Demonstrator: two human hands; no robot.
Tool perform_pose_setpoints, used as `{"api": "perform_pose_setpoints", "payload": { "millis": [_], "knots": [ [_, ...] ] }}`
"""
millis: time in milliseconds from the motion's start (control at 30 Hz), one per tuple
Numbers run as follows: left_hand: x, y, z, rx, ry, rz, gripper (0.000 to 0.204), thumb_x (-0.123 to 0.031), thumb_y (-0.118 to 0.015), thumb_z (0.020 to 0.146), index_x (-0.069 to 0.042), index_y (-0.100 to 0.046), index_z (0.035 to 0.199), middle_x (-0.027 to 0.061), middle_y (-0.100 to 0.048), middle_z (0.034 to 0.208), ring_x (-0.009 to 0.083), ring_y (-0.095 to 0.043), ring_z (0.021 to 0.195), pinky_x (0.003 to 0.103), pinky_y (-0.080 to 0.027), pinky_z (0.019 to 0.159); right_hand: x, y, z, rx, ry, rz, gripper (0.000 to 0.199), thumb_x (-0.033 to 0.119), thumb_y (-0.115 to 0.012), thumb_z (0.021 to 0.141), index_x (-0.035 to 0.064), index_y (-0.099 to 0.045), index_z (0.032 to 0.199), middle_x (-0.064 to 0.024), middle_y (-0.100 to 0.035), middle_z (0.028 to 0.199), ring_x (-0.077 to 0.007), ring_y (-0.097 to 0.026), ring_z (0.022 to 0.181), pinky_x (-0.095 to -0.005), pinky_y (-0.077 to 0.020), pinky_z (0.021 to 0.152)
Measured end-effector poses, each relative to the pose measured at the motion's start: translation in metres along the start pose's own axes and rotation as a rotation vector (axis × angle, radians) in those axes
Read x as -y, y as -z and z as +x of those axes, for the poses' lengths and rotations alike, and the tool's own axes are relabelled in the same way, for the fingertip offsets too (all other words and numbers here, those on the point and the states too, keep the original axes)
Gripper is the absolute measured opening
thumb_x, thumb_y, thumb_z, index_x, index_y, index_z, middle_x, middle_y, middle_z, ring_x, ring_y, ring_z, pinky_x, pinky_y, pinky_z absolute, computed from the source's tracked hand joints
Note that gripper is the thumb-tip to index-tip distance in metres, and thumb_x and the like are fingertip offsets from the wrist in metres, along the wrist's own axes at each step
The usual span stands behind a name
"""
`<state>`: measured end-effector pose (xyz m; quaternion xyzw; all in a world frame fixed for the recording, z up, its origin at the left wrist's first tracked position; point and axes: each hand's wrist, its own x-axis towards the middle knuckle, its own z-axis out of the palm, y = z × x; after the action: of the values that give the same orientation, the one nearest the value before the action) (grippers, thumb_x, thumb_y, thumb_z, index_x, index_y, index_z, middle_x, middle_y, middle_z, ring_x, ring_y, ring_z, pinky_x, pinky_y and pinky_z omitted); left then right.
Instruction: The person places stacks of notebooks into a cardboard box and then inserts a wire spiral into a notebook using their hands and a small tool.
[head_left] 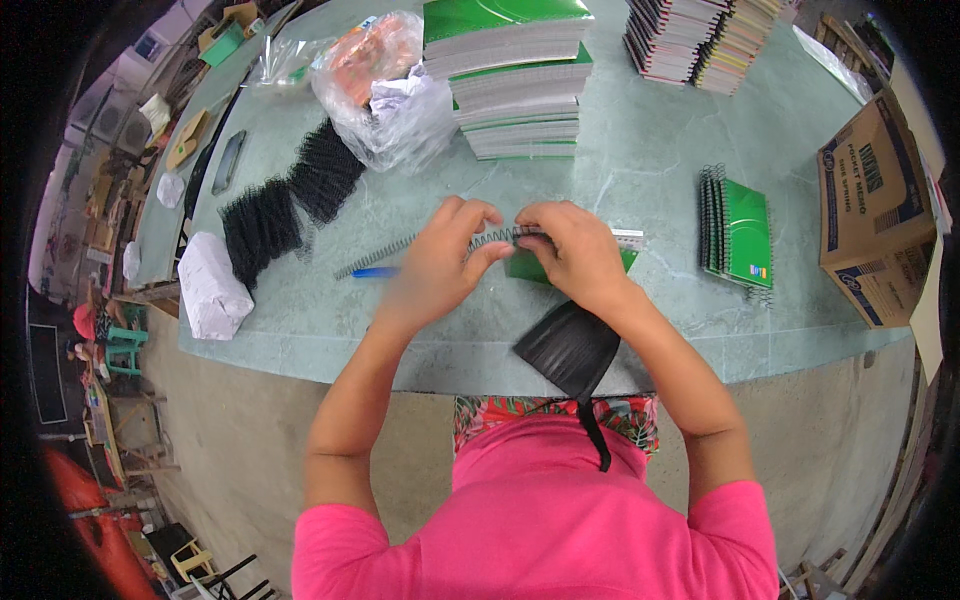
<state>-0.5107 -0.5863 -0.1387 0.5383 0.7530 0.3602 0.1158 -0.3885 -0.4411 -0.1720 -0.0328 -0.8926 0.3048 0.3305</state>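
Observation:
A long dark spiral binding coil (pixel 378 256) runs leftward through my left hand (pixel 440 258), whose thumb and fingers are closed round it. My right hand (pixel 575 248) pinches the coil's other end at the edge of a small green-covered notebook (pixel 525 266). That hand covers most of the notebook, so how far the coil sits in its holes is hidden. A blue slim object (pixel 376 272), perhaps a pen, lies beside my left hand. Just below my right hand is a black pleated piece with a strap (pixel 570 350) at the table's front edge.
Tall stacks of green-covered pads (pixel 520 90) stand at the back. Bundles of black coils (pixel 262 230), a white wrapped packet (pixel 213 287) and a clear plastic bag (pixel 385 110) lie left. Coil-bound green notebooks (pixel 745 232) and a cardboard box (pixel 875 210) are right; more bound books (pixel 690 40) stand behind.

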Motion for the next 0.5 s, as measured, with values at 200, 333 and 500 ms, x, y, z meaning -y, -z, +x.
{"api": "perform_pose_setpoints", "payload": {
  "millis": [200, 333, 500],
  "knots": [
    [-0.003, -0.016, -0.008, -0.072, -0.203, 0.312, 0.029, -0.022, -0.068, 0.078, -0.003, -0.057, 0.097, 0.0134, -0.054, 0.087, 0.0321, -0.052, 0.083, 0.04, -0.042, 0.071, -0.002, 0.039, -0.004, 0.257, -0.168, -0.283, 0.024, 0.006, -0.067, 0.073, 0.0048, -0.06, 0.096, -0.0122, -0.062, 0.083, -0.0332, -0.06, 0.079, -0.04, -0.047, 0.071],
    [-0.034, -0.071, -0.038, 0.161, -0.115, 0.034, 0.038, -0.023, -0.069, 0.077, -0.006, -0.056, 0.108, 0.0159, -0.053, 0.094, 0.0342, -0.051, 0.086, 0.04, -0.042, 0.075, -0.025, 0.055, -0.028, 0.122, -0.519, 0.167, 0.018, 0.007, -0.069, 0.075, 0.0029, -0.066, 0.092, -0.0112, -0.067, 0.087, -0.026, -0.063, 0.08, -0.0328, -0.048, 0.072],
    [-0.046, -0.039, -0.018, -0.057, -0.037, 0.077, 0.044, -0.018, -0.068, 0.077, -0.005, -0.054, 0.116, 0.0166, -0.054, 0.097, 0.0349, -0.052, 0.09, 0.039, -0.044, 0.08, -0.038, 0.044, -0.039, -0.162, -0.42, 0.287, 0.017, 0.009, -0.068, 0.079, 0.0045, -0.068, 0.095, -0.0078, -0.068, 0.09, -0.0144, -0.062, 0.082, -0.0271, -0.0468, 0.075]
  ]
}}
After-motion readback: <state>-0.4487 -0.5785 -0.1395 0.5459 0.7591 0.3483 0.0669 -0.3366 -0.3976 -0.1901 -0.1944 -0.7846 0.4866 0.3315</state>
